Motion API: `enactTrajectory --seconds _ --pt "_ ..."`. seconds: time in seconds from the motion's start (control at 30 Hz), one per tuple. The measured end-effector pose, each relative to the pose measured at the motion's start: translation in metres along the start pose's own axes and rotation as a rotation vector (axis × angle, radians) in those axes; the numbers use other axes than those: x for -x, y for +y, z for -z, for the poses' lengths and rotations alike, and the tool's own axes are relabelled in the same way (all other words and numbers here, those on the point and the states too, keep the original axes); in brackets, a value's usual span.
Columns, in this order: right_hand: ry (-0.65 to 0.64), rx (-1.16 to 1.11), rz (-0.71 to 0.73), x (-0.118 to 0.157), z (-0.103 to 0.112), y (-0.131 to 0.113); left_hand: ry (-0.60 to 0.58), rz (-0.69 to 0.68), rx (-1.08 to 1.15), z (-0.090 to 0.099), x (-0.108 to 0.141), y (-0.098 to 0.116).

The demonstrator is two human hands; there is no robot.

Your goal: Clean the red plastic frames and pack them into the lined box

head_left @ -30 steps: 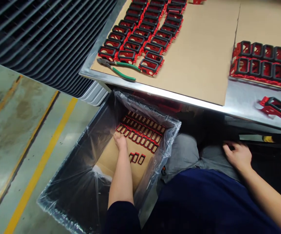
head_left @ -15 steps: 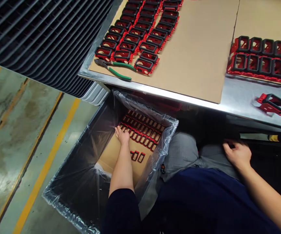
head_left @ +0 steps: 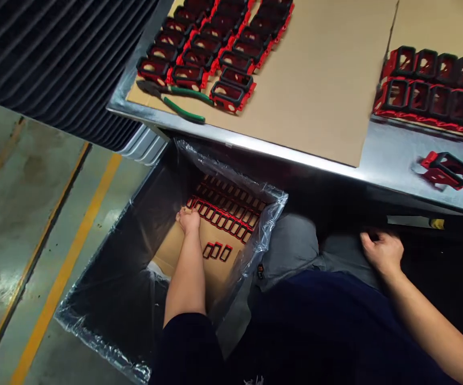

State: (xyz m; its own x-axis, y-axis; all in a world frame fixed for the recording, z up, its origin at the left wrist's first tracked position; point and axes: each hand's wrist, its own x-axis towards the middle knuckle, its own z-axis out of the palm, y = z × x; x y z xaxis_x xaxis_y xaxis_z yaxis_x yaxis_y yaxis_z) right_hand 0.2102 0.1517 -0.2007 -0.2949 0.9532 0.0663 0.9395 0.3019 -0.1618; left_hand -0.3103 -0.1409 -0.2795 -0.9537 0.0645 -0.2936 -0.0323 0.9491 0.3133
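My left hand (head_left: 188, 220) reaches down into a plastic-lined bin (head_left: 272, 219), at the left end of the nearest row of red-and-black rectangular frames (head_left: 220, 218). Its fingers are curled, and what they hold, if anything, is hidden. Three loose frames (head_left: 225, 253) lie on the cardboard (head_left: 199, 258) inside the bin, to the right of my forearm. My right hand (head_left: 384, 251) rests over my lap below the table edge, its fingers curled in, with nothing visible in them.
On the metal table (head_left: 400, 160), cardboard carries rows of red-and-black housings (head_left: 231, 96) and green-handled cutting pliers (head_left: 183, 109). More housings (head_left: 419, 96) stand at the right, with a single housing (head_left: 450, 170) near the edge. Stacked dark ribbed trays (head_left: 54, 59) stand left.
The view has shifted, so table and bin sit slightly further left and up. My left hand has drawn back a little from the row, its fingers more curled. My right hand stays over my lap.
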Motion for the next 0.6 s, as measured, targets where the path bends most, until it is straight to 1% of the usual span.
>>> enactTrajectory --seconds 0.03,0.1,0.2,0.27,0.33,0.4,0.6 --pt "0.009 -0.011 0.005 0.0 0.002 -0.001 -0.012 -0.012 -0.005 0.005 0.01 -0.012" --pt "0.006 -0.015 0.004 -0.002 0.005 -0.002 -0.055 -0.048 -0.018 0.014 0.04 -0.039" --pt "-0.035 0.012 -0.018 -0.004 0.009 -0.005 -0.167 -0.074 -0.046 0.02 0.1 -0.078" --pt "-0.051 0.027 -0.014 -0.006 0.012 -0.008 -0.252 -0.05 -0.067 0.017 0.139 -0.094" --pt "-0.053 0.034 0.0 -0.008 0.013 -0.012 -0.312 -0.01 -0.083 0.009 0.164 -0.1" --pt "-0.053 0.032 0.015 -0.008 0.014 -0.014 -0.35 0.019 -0.086 0.001 0.175 -0.098" --pt "-0.039 0.03 0.026 -0.006 0.018 -0.015 -0.47 0.009 -0.026 -0.012 0.172 -0.075"
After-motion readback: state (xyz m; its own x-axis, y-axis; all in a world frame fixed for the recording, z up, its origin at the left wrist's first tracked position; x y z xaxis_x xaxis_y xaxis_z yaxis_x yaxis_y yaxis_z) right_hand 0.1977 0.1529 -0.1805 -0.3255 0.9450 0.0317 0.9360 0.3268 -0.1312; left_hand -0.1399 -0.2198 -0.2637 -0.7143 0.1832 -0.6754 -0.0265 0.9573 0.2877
